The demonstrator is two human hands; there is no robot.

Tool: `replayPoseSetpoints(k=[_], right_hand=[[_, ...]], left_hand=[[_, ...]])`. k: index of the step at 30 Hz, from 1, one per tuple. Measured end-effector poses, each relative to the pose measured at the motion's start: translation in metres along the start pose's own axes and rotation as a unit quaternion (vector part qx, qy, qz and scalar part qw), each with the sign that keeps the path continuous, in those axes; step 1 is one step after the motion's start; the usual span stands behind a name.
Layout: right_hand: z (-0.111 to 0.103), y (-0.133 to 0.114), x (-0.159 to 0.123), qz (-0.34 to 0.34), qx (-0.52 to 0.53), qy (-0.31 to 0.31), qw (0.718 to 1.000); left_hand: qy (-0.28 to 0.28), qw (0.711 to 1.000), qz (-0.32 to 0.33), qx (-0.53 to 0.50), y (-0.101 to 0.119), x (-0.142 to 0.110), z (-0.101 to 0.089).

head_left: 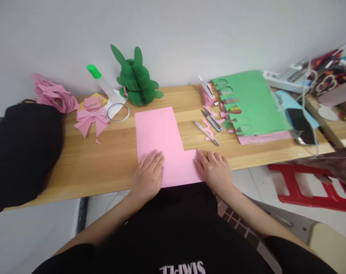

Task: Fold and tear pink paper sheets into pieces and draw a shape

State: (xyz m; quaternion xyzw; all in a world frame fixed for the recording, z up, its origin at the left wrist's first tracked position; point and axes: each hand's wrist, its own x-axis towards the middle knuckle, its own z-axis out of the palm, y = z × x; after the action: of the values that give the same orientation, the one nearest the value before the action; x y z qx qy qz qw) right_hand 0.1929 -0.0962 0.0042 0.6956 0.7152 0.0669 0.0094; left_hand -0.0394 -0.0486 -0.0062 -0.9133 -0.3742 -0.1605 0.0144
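Note:
An L-shaped sheet of pink paper (161, 140) lies on the wooden table (104, 167) in front of me. My left hand (149, 173) rests flat on the sheet's near left part, fingers stretched out and together. My right hand (214, 167) lies on the sheet's near right corner with its fingers loosely curled, pressing the paper down. Neither hand holds a tool.
Small blue snips (211, 120) and a craft knife (205, 132) lie right of the sheet, beside a stack of green paper (253, 101). A green honeycomb paper rabbit (135, 80), glue stick (103, 82), tape ring (118, 112) and pink bow (91, 118) sit behind. Black bag (18, 152) at left.

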Motion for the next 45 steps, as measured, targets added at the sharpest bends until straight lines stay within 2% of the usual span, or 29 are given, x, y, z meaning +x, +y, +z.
replayPoseSetpoints(k=[4, 7, 11, 14, 20, 26, 29, 36, 40, 43, 45], right_hand=[[-0.008, 0.002, 0.004, 0.002, 0.011, -0.021, 1.000], [-0.017, 0.004, 0.016, 0.006, 0.042, -0.051, 0.998], [-0.023, 0.003, 0.044, -0.060, 0.170, -0.088, 0.980], [-0.021, 0.000, 0.065, -0.103, 0.257, -0.128, 0.952], [-0.025, -0.002, 0.083, -0.098, 0.323, -0.170, 0.926], [-0.037, 0.005, 0.089, -0.085, 0.422, -0.152, 0.890], [-0.052, 0.008, 0.097, -0.101, 0.446, -0.126, 0.881], [-0.099, 0.014, 0.121, -0.140, 0.397, -0.028, 0.906], [-0.104, 0.042, 0.132, -0.138, 0.312, -0.010, 0.940], [-0.104, 0.066, 0.140, -0.077, 0.184, -0.007, 0.980], [-0.109, 0.069, 0.145, -0.062, 0.159, 0.018, 0.985]], left_hand=[[-0.007, 1.000, -0.002, -0.010, -0.011, -0.013, -0.003], [-0.025, 0.999, -0.015, -0.038, -0.014, -0.014, -0.005], [-0.034, 0.994, -0.049, -0.089, -0.017, -0.005, -0.012], [-0.042, 0.991, -0.058, -0.109, -0.022, 0.006, -0.018], [-0.045, 0.993, -0.063, -0.091, -0.023, 0.041, -0.020], [-0.070, 0.962, -0.064, -0.254, -0.012, 0.080, -0.020], [-0.057, 0.956, -0.056, -0.283, -0.014, 0.096, -0.029], [0.027, 0.973, 0.037, -0.225, -0.032, 0.125, -0.068], [0.053, 0.983, 0.061, -0.167, -0.053, 0.128, -0.088], [0.068, 0.986, 0.060, -0.140, -0.069, 0.125, -0.095], [0.076, 0.987, 0.058, -0.129, -0.073, 0.127, -0.095]])
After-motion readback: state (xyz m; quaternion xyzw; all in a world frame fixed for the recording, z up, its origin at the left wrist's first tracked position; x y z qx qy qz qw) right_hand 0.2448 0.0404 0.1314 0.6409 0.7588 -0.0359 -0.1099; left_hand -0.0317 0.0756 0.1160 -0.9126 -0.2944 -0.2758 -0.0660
